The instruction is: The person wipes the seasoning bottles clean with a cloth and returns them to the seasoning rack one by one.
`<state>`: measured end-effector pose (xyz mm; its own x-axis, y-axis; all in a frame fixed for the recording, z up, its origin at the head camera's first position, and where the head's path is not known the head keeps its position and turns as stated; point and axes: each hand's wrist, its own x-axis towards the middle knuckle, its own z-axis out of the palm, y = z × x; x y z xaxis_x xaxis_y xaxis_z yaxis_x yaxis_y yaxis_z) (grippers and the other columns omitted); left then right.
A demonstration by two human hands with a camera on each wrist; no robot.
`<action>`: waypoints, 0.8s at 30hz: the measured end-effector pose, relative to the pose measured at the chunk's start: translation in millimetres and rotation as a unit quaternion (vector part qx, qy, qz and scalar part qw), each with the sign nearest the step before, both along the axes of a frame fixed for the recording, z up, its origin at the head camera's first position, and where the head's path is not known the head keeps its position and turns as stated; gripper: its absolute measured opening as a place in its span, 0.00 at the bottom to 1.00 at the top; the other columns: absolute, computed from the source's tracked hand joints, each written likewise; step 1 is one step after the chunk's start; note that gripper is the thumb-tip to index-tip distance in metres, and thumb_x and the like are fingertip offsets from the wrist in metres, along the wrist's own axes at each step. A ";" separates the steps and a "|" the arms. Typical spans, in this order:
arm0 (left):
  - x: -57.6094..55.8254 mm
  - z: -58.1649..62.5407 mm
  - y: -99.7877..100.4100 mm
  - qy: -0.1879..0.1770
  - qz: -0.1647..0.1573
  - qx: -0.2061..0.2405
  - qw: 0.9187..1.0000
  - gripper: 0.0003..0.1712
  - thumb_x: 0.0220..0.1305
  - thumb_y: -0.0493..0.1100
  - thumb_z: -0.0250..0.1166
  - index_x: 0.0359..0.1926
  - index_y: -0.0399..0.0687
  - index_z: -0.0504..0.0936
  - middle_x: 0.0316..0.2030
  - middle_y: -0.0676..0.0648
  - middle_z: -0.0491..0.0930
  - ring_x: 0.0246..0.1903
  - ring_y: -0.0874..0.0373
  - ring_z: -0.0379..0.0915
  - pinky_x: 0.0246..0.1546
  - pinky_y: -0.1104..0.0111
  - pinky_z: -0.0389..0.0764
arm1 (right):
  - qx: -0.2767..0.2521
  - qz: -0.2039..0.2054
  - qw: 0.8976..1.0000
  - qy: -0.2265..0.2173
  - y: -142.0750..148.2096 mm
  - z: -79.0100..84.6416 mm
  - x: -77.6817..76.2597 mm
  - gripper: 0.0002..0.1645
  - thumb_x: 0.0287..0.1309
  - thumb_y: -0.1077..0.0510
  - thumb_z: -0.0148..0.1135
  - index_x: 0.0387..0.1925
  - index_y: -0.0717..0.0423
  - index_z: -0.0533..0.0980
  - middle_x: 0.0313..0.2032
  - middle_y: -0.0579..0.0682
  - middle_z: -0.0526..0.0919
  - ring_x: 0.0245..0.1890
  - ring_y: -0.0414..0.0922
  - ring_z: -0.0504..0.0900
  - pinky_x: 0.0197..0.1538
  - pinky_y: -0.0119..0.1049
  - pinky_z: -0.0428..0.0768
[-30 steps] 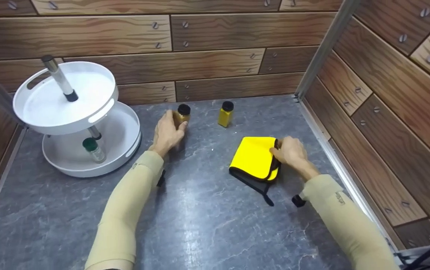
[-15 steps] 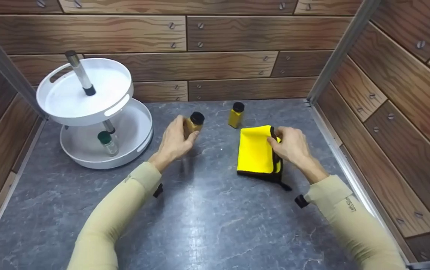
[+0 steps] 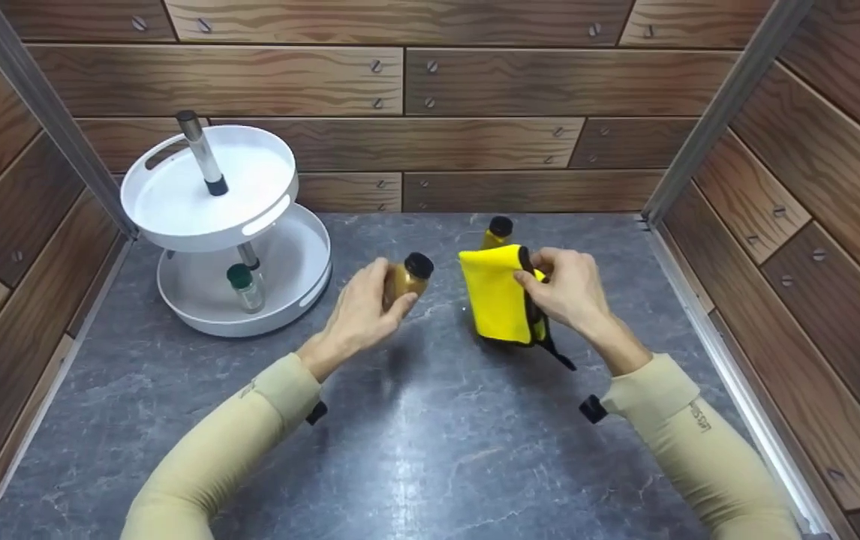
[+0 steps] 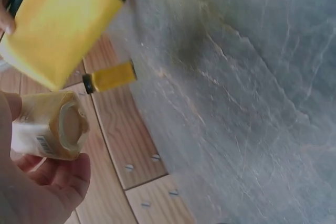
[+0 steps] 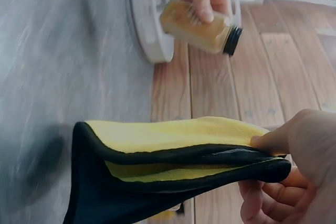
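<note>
My left hand point(image 3: 359, 311) grips a small spice jar point(image 3: 407, 281) with a black lid and tan contents, its base showing in the left wrist view. The jar is tilted and raised above the tabletop. To the right, my right hand point(image 3: 569, 289) pinches a folded yellow cloth point(image 3: 494, 292) with black edging between thumb and fingers. Its folded layers and dark underside point(image 5: 100, 192) show in the right wrist view, and a black loop dangles from it. Behind the cloth stands a second jar point(image 4: 113, 77), yellow with a black lid, partly hidden in the head view.
At the left stands a white two-tier round tray point(image 3: 175, 225) on a metal post. A clear jar with a green lid point(image 3: 245, 285) is on its lower tier. Wood-patterned walls point(image 3: 475, 142) enclose the grey marbled tabletop point(image 3: 430, 465).
The left hand has lifted its spice jar off the table and brought it nearer. The right hand has raised the yellow cloth, which hangs more upright and overlaps the second jar. The head view has shifted.
</note>
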<state>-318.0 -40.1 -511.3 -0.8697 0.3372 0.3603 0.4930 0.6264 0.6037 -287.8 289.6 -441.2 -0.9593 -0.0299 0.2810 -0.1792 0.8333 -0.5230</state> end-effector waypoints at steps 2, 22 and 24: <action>6.2 0.4 1.2 -0.002 0.000 -0.003 1.000 0.21 0.74 0.55 0.71 0.54 0.46 0.77 0.42 0.44 0.83 0.42 0.49 0.77 0.46 0.53 0.81 | -0.014 0.011 1.000 0.022 -10.8 4.4 -0.3 0.15 0.71 0.53 0.77 0.44 0.62 0.91 0.39 0.60 0.96 0.32 0.52 0.89 0.34 0.36 0.83; 25.8 -10.3 -2.0 0.024 0.007 -0.001 1.000 0.26 0.71 0.51 0.73 0.62 0.43 0.80 0.49 0.41 0.85 0.47 0.46 0.79 0.52 0.51 0.83 | -0.148 0.201 0.967 0.044 -87.7 -12.3 10.0 0.10 0.66 0.67 0.76 0.48 0.61 0.92 0.41 0.58 0.93 0.31 0.39 0.81 0.36 0.26 0.81; 27.9 -10.5 -4.3 0.028 0.013 -0.002 1.000 0.26 0.71 0.51 0.73 0.63 0.43 0.80 0.49 0.41 0.85 0.47 0.46 0.80 0.51 0.52 0.83 | -0.139 0.214 0.966 0.050 -89.2 -13.9 12.7 0.09 0.65 0.68 0.76 0.46 0.61 0.92 0.41 0.57 0.92 0.30 0.38 0.79 0.35 0.26 0.79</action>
